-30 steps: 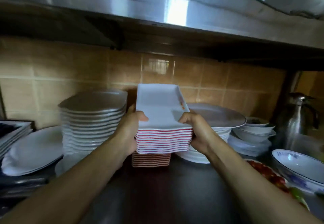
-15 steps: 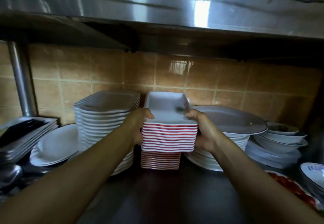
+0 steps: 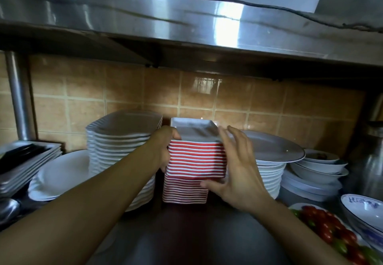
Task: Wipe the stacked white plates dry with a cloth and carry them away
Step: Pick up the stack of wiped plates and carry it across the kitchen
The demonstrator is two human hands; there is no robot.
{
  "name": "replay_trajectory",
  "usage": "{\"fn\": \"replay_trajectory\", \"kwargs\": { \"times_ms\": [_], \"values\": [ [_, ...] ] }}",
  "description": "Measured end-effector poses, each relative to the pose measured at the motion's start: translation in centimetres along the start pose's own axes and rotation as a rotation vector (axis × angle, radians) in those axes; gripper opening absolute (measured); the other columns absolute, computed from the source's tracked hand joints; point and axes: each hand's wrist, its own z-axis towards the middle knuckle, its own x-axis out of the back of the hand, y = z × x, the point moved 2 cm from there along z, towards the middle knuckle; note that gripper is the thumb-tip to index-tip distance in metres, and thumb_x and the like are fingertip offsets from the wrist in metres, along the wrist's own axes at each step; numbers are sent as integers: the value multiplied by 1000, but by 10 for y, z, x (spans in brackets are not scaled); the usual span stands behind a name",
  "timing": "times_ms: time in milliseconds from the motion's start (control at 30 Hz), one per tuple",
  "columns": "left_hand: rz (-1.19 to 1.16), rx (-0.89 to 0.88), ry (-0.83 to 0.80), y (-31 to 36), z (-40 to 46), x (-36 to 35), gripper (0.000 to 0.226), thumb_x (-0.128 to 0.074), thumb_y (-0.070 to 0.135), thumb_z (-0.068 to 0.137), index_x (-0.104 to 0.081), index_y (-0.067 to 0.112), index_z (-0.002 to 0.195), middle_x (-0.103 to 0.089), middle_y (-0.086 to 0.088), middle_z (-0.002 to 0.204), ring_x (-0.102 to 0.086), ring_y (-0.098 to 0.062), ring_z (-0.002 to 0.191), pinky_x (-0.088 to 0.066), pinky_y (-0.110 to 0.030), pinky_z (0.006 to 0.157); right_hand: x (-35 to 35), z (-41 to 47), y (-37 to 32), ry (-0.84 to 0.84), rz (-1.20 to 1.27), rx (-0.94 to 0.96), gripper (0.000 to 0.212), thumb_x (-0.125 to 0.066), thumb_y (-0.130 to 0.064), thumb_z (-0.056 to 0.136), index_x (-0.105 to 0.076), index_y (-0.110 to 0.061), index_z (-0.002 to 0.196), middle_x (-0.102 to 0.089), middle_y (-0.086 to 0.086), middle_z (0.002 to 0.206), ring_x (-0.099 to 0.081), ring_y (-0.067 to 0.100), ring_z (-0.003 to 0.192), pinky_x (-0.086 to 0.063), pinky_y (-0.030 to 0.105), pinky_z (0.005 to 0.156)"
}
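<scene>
Red-rimmed plate stack (image 3: pixel 195 161) is being gripped by the left hand (image 3: pixel 163 148), steadied by the right hand's (image 3: pixel 238 173) straight fingers — a one-sided squeeze could be toppling it.

Setting: commercial or restaurant kitchen — dish storage area. Evidence: stainless steel shelf (image 3: pixel 186 22) overhead on a steel post (image 3: pixel 19 97), tan tiled wall (image 3: pixel 124 92) behind, dark steel tabletop (image 3: pixel 186 240). Crockery in bulk — tall stack of white plates (image 3: pixel 118 150), red-rimmed square dishes (image 3: pixel 194 161), nested bowls (image 3: pixel 317 165), round plates (image 3: pixel 271 167). Metal kettle (image 3: pixel 371 161) at right.
</scene>
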Motion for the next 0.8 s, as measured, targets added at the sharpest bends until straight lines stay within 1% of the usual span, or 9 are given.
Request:
{"fn": "replay_trajectory", "kwargs": {
  "times_ms": [100, 300, 467, 533, 600, 667, 700, 767, 800],
  "values": [
    [9, 13, 7, 1, -4, -1, 20, -45, 13, 80, -39, 12, 62, -44, -6, 60, -50, -25, 60, -44, -37, 78, -13, 3, -5, -7, -291, 113, 126, -85, -51, 46, -14, -22, 147, -29, 16, 147, -28, 35, 137, -33, 53, 108],
    [20, 24, -1, 2, -1, 1, 26, -47, 13, 79, -37, 13, 55, -44, -5, 41, -49, -22, 56, -45, -35, 72, -27, 9, 4, 65, -328, 136, 113, -88, -32, 50, -26, -15, 143, -45, 18, 131, -40, 34, 122, -44, 44, 96],
    [38, 33, -76, 1, -2, 6, 24, -48, 24, 86, -53, 8, 69, -59, -10, 53, -55, -27, 69, -44, -44, 79, -26, 12, 4, 91, -298, 143, 106, -87, -30, 50, -33, -12, 140, -49, 17, 123, -43, 30, 112, -52, 37, 78],
    [41, -17, -123, -1, -6, 9, 34, -50, 42, 90, -61, 10, 91, -66, -11, 79, -59, -29, 81, -44, -47, 82, -24, 15, 2, 94, -278, 148, 102, -86, -32, 51, -35, -12, 137, -49, 15, 119, -44, 29, 110, -53, 35, 71],
    [99, -212, -123, -6, -13, 13, 43, -55, 58, 84, -59, 22, 106, -65, -4, 98, -62, -23, 90, -49, -43, 82, -21, 18, 0, 90, -263, 152, 99, -86, -33, 51, -36, -13, 134, -49, 14, 116, -47, 29, 108, -53, 34, 67],
    [307, -610, -101, -14, -25, 18, 45, -71, 51, 75, -51, 36, 113, -62, 5, 108, -64, -8, 96, -55, -28, 77, -20, 20, -2, 85, -252, 151, 97, -85, -34, 51, -37, -13, 133, -49, 13, 114, -49, 30, 106, -53, 35, 66],
    [499, -801, -58, -20, -29, 21, 69, -79, 46, 67, -43, 38, 125, -56, 3, 125, -58, -9, 113, -53, -28, 86, -19, 21, -2, 83, -249, 152, 96, -85, -35, 51, -37, -13, 132, -49, 14, 113, -49, 30, 105, -53, 35, 65],
    [1041, -1002, 156, -29, -27, 25, 118, -83, 52, 56, -10, 33, 147, -14, -1, 156, -17, -20, 143, -32, -45, 109, -19, 22, -1, 75, -248, 156, 96, -85, -39, 52, -37, -12, 132, -50, 15, 114, -49, 31, 106, -53, 36, 67],
    [1275, -1088, 284, -31, -27, 25, 125, -80, 55, 55, 1, 33, 148, 1, 1, 157, -2, -21, 145, -21, -48, 110, -19, 22, -1, 68, -250, 155, 97, -85, -39, 51, -37, -12, 132, -50, 16, 114, -49, 32, 107, -54, 37, 68]
  ]
}}
